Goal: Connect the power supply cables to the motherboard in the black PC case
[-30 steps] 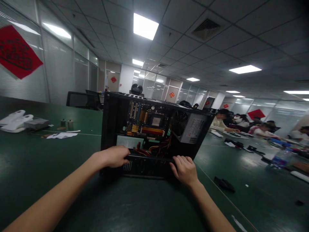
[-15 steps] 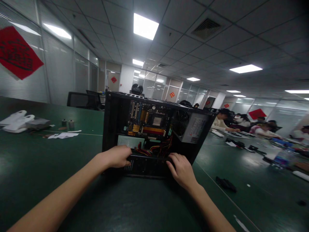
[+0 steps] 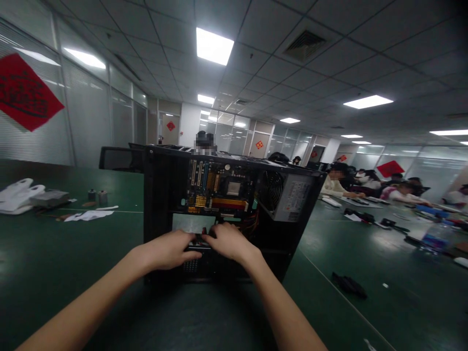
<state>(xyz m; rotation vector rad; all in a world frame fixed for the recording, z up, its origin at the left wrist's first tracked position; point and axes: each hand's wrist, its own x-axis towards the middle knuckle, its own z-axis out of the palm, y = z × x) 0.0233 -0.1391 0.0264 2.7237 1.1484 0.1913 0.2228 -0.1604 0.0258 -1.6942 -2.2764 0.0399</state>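
An open black computer case stands on the green table straight ahead, its motherboard and power supply exposed. My left hand rests on the case's lower front edge with its fingers curled over a dark drive cage. My right hand lies close beside it, fingers bent down into the case near the coloured cables. The fingertips of both hands meet at the cage. What they grip is hidden.
White items and a grey box lie far left with two small jars and paper. A dark object lies on the table at right. Several people sit at the far right end. Office chairs stand behind the case.
My right hand has moved left from the case's lower right edge to beside my left hand. The view has shifted slightly, so the case looks closer.
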